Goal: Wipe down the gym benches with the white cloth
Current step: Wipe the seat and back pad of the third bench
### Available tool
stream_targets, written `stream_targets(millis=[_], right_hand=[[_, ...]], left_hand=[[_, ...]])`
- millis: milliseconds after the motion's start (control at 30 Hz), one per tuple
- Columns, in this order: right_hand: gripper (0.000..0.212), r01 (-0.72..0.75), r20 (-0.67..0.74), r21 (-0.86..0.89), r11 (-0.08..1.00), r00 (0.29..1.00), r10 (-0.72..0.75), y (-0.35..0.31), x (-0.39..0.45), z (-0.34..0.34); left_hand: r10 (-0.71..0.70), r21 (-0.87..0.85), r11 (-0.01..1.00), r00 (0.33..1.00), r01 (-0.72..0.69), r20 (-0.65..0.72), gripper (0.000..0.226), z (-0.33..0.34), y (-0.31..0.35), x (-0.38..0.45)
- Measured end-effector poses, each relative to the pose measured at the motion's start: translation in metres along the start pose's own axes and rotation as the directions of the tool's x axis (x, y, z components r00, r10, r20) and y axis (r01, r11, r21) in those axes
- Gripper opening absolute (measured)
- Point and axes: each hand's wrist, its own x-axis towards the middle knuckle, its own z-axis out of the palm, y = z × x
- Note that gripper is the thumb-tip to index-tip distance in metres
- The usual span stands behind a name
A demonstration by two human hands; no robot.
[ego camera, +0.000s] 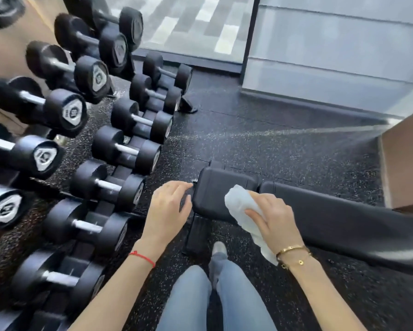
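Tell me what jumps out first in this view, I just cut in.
The right hand holding the white cloth on the seat pad of the black bench, centre right. The left hand rests at the pad's end. Along the left, a rack of black dumbbells fills the view.

left hand (167, 206) — fingers loosely extended, palm down | right hand (273, 218) — fingers curled, gripping, wrist bent
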Motion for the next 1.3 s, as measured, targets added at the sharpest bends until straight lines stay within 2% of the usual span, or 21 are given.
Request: stream_targets(millis=[267,533,600,700,800,900,1000,1067,1133,1200,1300], right_hand=[[0.052,-0.038,-0.005,-0.092,0.995,0.999,0.038,0.099,0.108,0.135],[0.054,-0.092,-0.033,-0.155,0.984,0.996,0.088,0.178,0.159,0.313],[0.057,-0.08,-0.032,-0.134,0.988,0.997,0.077,0.188,0.159,0.352],[0.064,0.023,-0.032,-0.149,0.989,0.999,-0.028,0.193,0.143,0.396],[0.058,0.12,-0.024,-0.127,0.985,0.992,-0.124,0.196,0.114,0.41],[0.055,0.124,-0.076,-0.167,0.978,0.987,-0.138,0.208,0.091,0.405],[0.061,0.034,-0.115,-0.244,0.969,0.991,-0.064,0.22,0.107,0.399],[0.064,-0.052,-0.1,-0.252,0.966,0.995,0.027,0.22,0.142,0.398],[0.058,-0.07,-0.054,-0.296,0.953,0.997,0.056,0.207,0.171,0.403],[0.058,-0.005,-0.021,-0.318,0.948,1.0,-0.002,0.188,0.17,0.412],[0.064,0.103,-0.013,-0.279,0.955,0.994,-0.111,0.177,0.117,0.416]], left_hand=[[-0.011,-0.008,1.0,0.998,0.011,0.07,0.033,0.158,-0.088,0.066],[0.035,-0.003,0.999,0.997,-0.035,0.074,0.036,0.321,-0.178,0.064],[0.064,-0.007,0.998,0.996,-0.064,0.061,0.037,0.352,-0.195,0.059],[0.126,-0.013,0.992,0.992,-0.125,0.018,0.039,0.385,-0.216,0.057],[0.172,0.0,0.985,0.984,-0.172,-0.037,0.039,0.401,-0.226,0.058],[0.198,-0.005,0.98,0.978,-0.198,-0.07,0.04,0.409,-0.232,0.06],[0.203,-0.031,0.978,0.975,-0.207,-0.09,0.042,0.413,-0.236,0.06],[0.206,-0.027,0.978,0.974,-0.209,-0.1,0.042,0.414,-0.235,0.06],[0.193,-0.043,0.979,0.975,-0.198,-0.109,0.042,0.415,-0.234,0.06],[0.19,-0.068,0.978,0.974,-0.199,-0.12,0.042,0.417,-0.235,0.06],[0.194,-0.095,0.973,0.97,-0.209,-0.143,0.044,0.42,-0.239,0.061]])
